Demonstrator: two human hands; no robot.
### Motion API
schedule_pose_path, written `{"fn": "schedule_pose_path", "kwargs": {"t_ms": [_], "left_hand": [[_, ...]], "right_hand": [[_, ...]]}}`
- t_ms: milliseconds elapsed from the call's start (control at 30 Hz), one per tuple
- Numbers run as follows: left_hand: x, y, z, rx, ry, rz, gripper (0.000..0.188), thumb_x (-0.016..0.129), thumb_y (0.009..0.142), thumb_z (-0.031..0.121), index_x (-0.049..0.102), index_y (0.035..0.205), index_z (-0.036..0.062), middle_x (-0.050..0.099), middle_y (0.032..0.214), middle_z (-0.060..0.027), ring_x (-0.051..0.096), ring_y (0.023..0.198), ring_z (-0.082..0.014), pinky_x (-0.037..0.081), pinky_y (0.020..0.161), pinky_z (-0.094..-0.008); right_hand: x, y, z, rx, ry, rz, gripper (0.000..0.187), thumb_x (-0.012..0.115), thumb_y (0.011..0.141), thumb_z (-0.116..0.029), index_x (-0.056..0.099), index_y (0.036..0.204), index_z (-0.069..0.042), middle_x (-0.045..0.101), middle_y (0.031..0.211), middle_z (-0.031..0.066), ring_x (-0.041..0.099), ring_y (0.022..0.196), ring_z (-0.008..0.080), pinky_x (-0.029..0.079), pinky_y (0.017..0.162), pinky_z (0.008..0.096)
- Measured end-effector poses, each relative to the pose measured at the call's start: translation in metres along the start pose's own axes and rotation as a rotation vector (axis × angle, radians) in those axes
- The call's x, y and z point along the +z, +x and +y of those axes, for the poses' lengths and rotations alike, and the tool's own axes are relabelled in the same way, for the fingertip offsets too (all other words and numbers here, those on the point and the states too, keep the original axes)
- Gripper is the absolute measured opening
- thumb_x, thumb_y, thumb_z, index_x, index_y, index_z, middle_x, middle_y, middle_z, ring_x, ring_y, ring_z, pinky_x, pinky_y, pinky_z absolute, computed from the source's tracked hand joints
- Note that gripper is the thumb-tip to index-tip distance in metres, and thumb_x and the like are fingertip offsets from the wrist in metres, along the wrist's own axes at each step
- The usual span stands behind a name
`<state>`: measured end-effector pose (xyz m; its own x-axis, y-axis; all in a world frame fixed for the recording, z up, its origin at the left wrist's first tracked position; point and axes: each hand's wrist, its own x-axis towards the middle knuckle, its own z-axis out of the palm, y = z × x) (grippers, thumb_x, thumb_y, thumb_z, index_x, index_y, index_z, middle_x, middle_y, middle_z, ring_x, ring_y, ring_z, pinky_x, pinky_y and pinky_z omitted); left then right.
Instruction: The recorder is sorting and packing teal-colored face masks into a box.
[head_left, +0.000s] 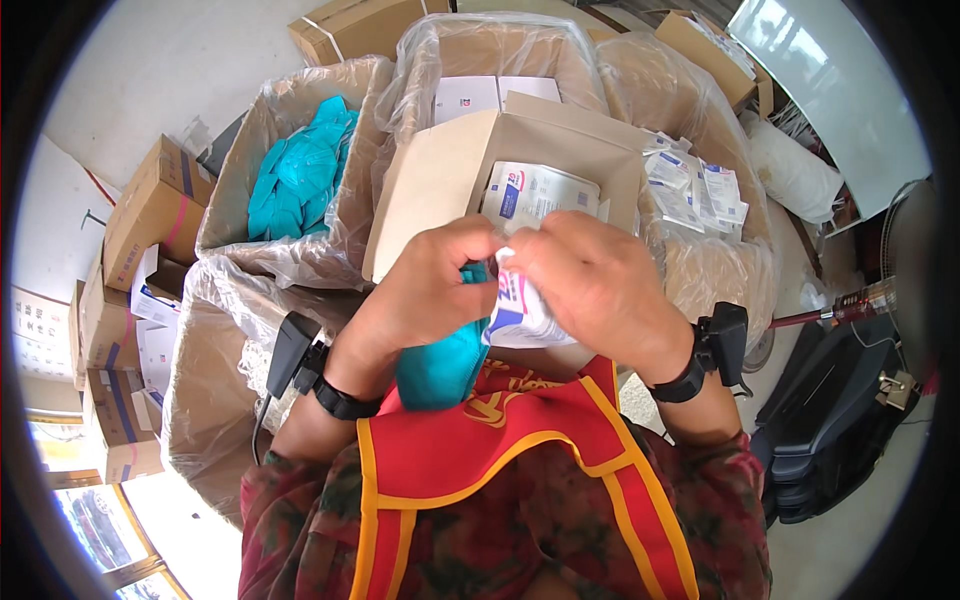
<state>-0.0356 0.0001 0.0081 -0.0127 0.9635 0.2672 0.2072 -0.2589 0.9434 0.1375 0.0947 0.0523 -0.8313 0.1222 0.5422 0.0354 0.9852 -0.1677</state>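
My right hand [595,275] is closed on a white packet [522,318] with blue and pink print, pinching its upper edge. Close against it, my left hand [435,285] has its fingers curled around a teal folded face mask [440,368], which hangs below the hand beside the packet. The fingertips of both hands meet at the packet's top, where the exact grip is partly hidden. Just beyond the hands stands an open white carton [436,190], with similar printed packets [545,190] inside.
A plastic-lined box [222,225] at the left holds a heap of teal masks [305,165]. Another lined box [690,280] at the right holds loose white packets [690,185]. White cartons [465,97] sit in the far box. Brown boxes [150,215] are stacked at the left; black stacked chairs [825,420] stand right.
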Motion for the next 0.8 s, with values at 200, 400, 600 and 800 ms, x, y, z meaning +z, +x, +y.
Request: {"fn": "schedule_pose_path", "kwargs": {"t_ms": [200,400,600,800], "left_hand": [[-0.049,-0.021,0.021,-0.142,-0.185,0.438,0.021,0.070,0.078,-0.001,0.066,0.098,0.0023,0.062,0.087,-0.0010,0.057,0.079,-0.0092,0.044,0.069,-0.0227],[-0.099,-0.046,0.017,0.063,-0.390,0.518,0.026,0.060,0.080,-0.007,0.061,0.104,0.0022,0.064,0.087,-0.0024,0.056,0.074,-0.0065,0.042,0.064,-0.0201],[-0.080,-0.037,0.016,-0.023,-0.460,0.564,0.017,0.067,0.085,0.005,0.061,0.101,0.0051,0.064,0.081,-0.0012,0.053,0.056,-0.0065,0.039,0.048,-0.0188],[-0.065,-0.026,-0.009,-0.014,-0.505,0.548,0.048,0.051,0.095,0.050,0.050,0.072,0.0077,0.056,0.067,-0.0091,0.046,0.058,-0.0109,0.037,0.053,-0.0233]], "right_hand": [[-0.014,-0.016,0.047,0.298,0.012,0.205,0.003,0.061,0.084,-0.008,0.061,0.086,-0.006,0.061,0.082,0.0110,0.062,0.073,0.0327,0.049,0.062,0.0404],[0.003,0.003,0.103,0.362,-0.203,-0.207,0.018,0.061,0.088,-0.022,0.063,0.085,-0.004,0.064,0.085,0.0164,0.063,0.078,0.0365,0.050,0.070,0.0438],[0.105,0.043,0.163,0.380,-0.228,-0.635,0.026,0.063,0.085,-0.028,0.069,0.095,-0.004,0.067,0.093,0.0190,0.063,0.092,0.0377,0.050,0.079,0.0453],[0.167,0.023,0.188,0.631,-0.280,-0.692,0.026,0.064,0.084,-0.022,0.069,0.101,-0.003,0.063,0.112,0.0189,0.063,0.103,0.0336,0.051,0.091,0.0398]]}}
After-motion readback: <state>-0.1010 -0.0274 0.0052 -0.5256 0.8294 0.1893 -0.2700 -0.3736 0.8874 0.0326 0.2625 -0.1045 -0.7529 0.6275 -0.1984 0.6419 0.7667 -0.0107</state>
